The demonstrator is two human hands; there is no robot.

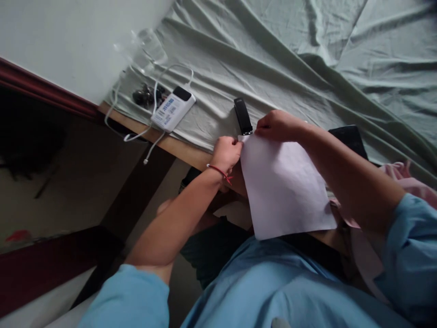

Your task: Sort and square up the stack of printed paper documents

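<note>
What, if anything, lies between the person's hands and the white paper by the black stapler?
Nothing visible does. The left hand and right hand both pinch the paper at its top corner, which sits at the stapler.

The sheet of paper (285,184) lies over the near edge of the bed (307,54), its far corner at the stapler (242,116); the left hand (226,153) sits just left of that corner, the right hand (278,126) just right of it; a power bank (173,108) with its cable (150,132) lies farther left; a dark flat thing, possibly a phone (350,139), lies right of the paper, behind the right forearm.
</note>
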